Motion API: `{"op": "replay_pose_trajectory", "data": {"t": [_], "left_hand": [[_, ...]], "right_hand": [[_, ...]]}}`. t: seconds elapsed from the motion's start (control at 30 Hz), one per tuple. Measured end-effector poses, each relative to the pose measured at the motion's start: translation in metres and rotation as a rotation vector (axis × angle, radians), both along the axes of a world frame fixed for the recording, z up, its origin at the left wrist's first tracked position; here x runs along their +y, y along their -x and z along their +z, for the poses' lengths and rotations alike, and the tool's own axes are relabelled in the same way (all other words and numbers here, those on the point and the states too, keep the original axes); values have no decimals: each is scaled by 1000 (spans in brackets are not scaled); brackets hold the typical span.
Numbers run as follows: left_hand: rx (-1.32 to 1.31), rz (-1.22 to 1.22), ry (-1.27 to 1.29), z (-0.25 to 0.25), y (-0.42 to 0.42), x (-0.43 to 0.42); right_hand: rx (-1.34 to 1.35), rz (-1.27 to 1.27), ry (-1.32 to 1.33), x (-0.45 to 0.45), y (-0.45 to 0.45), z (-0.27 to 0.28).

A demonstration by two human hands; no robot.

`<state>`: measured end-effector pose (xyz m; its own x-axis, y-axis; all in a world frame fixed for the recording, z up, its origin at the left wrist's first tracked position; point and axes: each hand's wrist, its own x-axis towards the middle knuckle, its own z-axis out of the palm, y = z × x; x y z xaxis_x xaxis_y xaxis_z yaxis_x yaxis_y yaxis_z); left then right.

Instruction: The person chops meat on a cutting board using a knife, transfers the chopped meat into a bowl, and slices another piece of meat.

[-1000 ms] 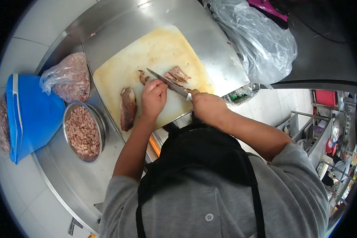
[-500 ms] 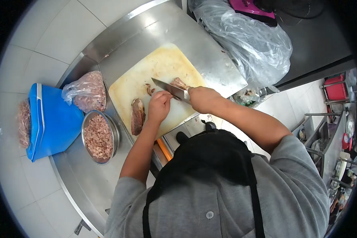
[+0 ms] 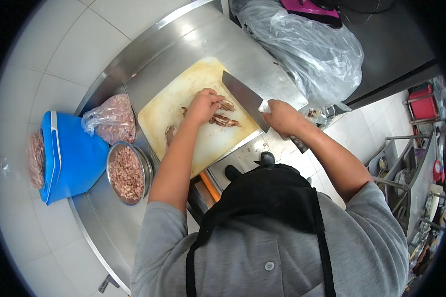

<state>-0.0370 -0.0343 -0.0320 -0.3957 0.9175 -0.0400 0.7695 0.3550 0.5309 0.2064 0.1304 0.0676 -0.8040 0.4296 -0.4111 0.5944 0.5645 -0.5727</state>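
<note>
My right hand (image 3: pixel 284 118) is wrapped round the handle of a wide knife (image 3: pixel 244 95), whose blade lies over the right edge of the yellowed cutting board (image 3: pixel 176 94). Over the board, my left hand (image 3: pixel 203 105) has its fingers bent on a piece of brown meat (image 3: pixel 227 105). Just below those fingers lies a darker strip of meat (image 3: pixel 225 120). Another meat chunk (image 3: pixel 170 134) at the board's left is mostly hidden behind my left forearm.
Left of the board are a metal bowl of chopped meat (image 3: pixel 126 174), a plastic bag of meat (image 3: pixel 116 119) and a blue cooler (image 3: pixel 74 153). A large clear plastic bag (image 3: pixel 307 54) lies at the upper right.
The knife has moved right, away from the meat, and its blade now shows broadside. My left hand has shifted up and onto the meat pieces. The view has shifted slightly.
</note>
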Motion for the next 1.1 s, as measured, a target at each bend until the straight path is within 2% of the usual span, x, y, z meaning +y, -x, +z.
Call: {"op": "replay_pose_trajectory", "data": {"t": [0.03, 0.1, 0.17, 0.27, 0.33, 0.43, 0.5, 0.6, 0.73, 0.93, 1.1], "left_hand": [[0, -16, 6, 2, 4, 7], [-172, 39, 36, 4, 8, 11], [-180, 36, 32, 4, 9, 13], [-113, 7, 52, 4, 9, 11], [-39, -21, 80, 9, 5, 8], [-42, -8, 72, 14, -5, -3], [134, 70, -318, 11, -17, -10], [143, -23, -323, 4, -27, -6], [160, -29, -395, -4, -36, -7], [219, 34, -520, -17, -43, -3], [49, 230, -635, -33, -44, 0]], "right_hand": [[-80, -48, 64, 0, -3, 7], [-103, -48, 85, 3, -8, 15], [-126, -52, 111, 5, -9, 16], [-162, -55, 54, 7, -11, 7], [-58, 89, -173, 9, -10, -6], [-121, 122, -180, 12, -4, 2], [-129, 134, -188, 14, 0, 4], [-140, 161, -194, 13, 12, 11], [-166, 241, -223, 12, 24, 18], [-218, 348, -255, 5, 39, 18], [-347, 405, -233, 7, 58, 37]]}}
